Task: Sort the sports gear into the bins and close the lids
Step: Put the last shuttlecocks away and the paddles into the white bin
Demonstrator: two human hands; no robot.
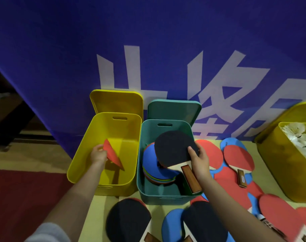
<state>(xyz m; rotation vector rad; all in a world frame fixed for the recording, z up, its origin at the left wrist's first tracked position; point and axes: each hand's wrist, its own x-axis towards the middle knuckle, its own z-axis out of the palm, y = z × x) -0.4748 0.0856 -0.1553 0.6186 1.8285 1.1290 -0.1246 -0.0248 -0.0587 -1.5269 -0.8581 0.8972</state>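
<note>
My left hand (98,154) reaches into the open yellow bin (82,154) and holds a red paddle (112,154) by its edge, tilted on its side above the bin's floor. My right hand (198,160) grips a black-faced paddle (173,149) with a wooden handle over the open green bin (141,189). Inside the green bin lies a stack of coloured flat discs (148,165), blue on top. Both bins' lids, the yellow lid (116,102) and the green lid (174,110), stand upright behind them.
Several more paddles lie on the floor: black ones (127,220) in front, red ones (238,158) to the right. A third yellow bin (278,163) at the right holds white shuttlecocks (295,135). A blue banner (148,49) stands behind the bins.
</note>
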